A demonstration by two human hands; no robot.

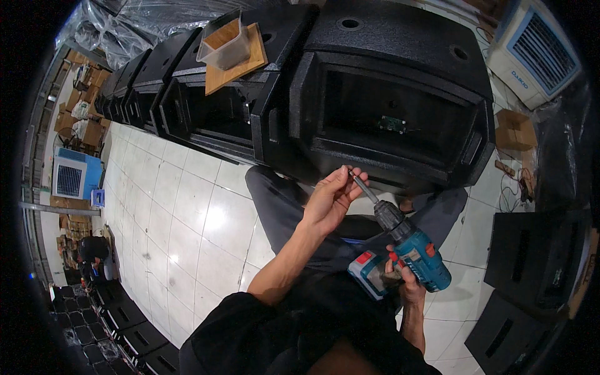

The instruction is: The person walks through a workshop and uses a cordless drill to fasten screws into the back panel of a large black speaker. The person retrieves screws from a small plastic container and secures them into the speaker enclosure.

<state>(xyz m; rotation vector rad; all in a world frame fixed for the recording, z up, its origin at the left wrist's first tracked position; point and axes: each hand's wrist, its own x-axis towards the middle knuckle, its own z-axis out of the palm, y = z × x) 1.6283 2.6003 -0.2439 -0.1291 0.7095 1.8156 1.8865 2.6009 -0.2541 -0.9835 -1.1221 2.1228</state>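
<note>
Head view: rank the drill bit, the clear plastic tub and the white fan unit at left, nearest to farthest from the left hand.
From the left hand:
1. Drill bit: at the fingertips, just to the right.
2. Clear plastic tub: up and left, on a wooden board atop the black speaker boxes.
3. White fan unit: far left, by the floor's edge.

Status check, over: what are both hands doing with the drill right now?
Right hand gripping the blue drill. Left hand pinching the tip of its bit. Open black speaker box just ahead; nothing between it and the bit.
</note>
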